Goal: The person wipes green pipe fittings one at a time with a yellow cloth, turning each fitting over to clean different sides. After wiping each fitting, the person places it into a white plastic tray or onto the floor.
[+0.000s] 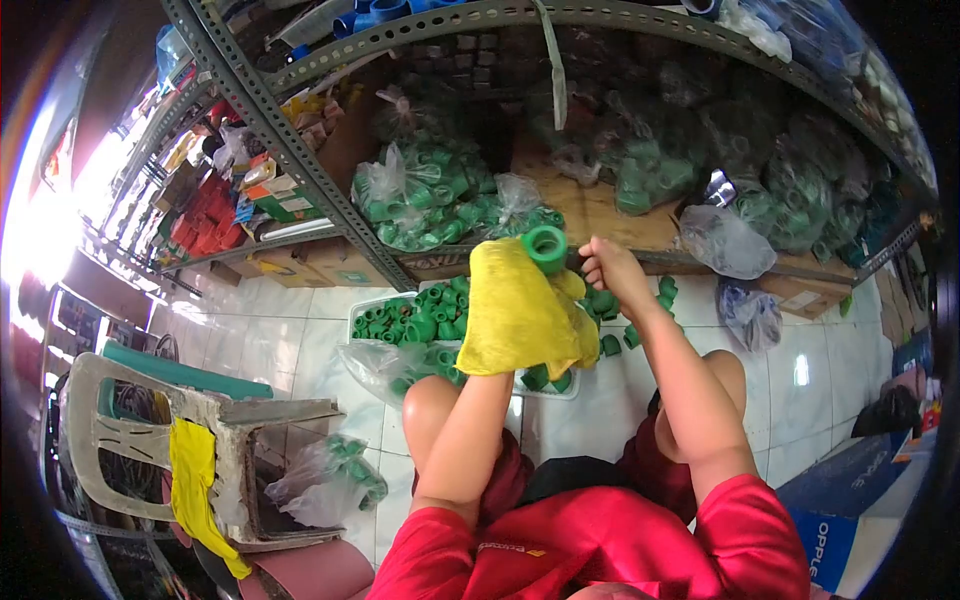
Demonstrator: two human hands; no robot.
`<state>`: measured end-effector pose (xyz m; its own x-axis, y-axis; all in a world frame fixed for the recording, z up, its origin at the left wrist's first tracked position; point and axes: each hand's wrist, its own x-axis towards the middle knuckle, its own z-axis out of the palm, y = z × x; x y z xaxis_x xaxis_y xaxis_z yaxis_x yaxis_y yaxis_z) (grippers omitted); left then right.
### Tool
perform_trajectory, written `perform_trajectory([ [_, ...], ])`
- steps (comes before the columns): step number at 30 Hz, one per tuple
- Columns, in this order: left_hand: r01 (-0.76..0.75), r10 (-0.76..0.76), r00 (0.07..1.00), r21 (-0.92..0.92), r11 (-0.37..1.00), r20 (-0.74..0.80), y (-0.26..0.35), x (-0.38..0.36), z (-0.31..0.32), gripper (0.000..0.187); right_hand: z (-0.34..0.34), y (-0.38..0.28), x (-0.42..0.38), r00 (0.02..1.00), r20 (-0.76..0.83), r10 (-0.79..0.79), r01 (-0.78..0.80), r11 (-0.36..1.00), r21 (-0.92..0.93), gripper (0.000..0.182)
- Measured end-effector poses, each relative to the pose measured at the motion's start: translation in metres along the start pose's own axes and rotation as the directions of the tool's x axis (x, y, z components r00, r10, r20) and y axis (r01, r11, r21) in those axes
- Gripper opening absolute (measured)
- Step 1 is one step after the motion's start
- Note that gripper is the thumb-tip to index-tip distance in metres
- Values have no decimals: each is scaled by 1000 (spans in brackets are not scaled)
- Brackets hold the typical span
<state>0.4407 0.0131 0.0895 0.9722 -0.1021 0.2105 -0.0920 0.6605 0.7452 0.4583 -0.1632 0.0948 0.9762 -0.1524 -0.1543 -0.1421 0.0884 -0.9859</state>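
A yellow cloth (520,315) drapes over my left hand, hiding its fingers. At the cloth's upper edge sits a green pipe fitting (546,246), its round opening facing up toward me. My right hand (612,272) is just right of the fitting, apart from it, with fingers curled together; whether anything small is between them cannot be made out. Below, on the tiled floor, a white tray (354,322) holds many green fittings (425,318). More loose green fittings (667,292) lie on the floor near my right forearm.
Metal shelving (300,165) stands ahead, with plastic bags of green fittings (425,190) on its lower board. A worn plastic chair (130,440) with another yellow cloth (195,480) is at the left, near a bag of fittings (335,480). A blue box (840,490) stands at the right.
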Motion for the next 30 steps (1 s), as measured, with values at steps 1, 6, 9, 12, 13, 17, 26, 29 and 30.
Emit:
perform_trajectory([
  [1, 72, -74, 997, -61, 996, -34, 2, 1, -6, 28, -4, 21, 10, 1000, -3, -1, 1, 1000, 0, 33],
  [6, 16, -26, 1000, 464, 886, 15, 19, 10, -13, 29, -10, 80, 8, 873, 322, 367, -113, 794, -598, 21],
  [9, -138, 33, 990, 874, 466, 138, 30, 17, -12, 28, -3, 33, -32, 633, 537, 557, -467, 828, -310, 27],
  [12, -265, 17, 963, 957, -122, 269, 39, 27, -12, 26, -15, 55, -12, 508, 728, 461, -572, 812, -115, 34],
  [13, -261, 23, 964, 958, -122, 265, 36, 31, -19, 26, -22, 53, -7, 505, 729, 462, -569, 813, -121, 34],
  [17, -320, 173, 945, 895, 310, 278, 34, 38, -35, 26, -27, 25, -1, 640, 663, 388, -506, 862, -17, 39],
  [26, -408, 452, 798, 909, -80, 398, 59, 26, 11, 48, -14, 21, 17, 838, 502, 212, -438, 811, 388, 43],
  [29, -413, 288, 838, 884, -218, 463, 79, 24, 15, 35, -13, 21, 12, 778, 602, 181, -495, 767, 409, 45],
  [30, -343, 199, 886, 880, -328, 420, 100, 15, 29, 29, -12, 21, 11, 777, 606, 172, -503, 748, 432, 45],
])
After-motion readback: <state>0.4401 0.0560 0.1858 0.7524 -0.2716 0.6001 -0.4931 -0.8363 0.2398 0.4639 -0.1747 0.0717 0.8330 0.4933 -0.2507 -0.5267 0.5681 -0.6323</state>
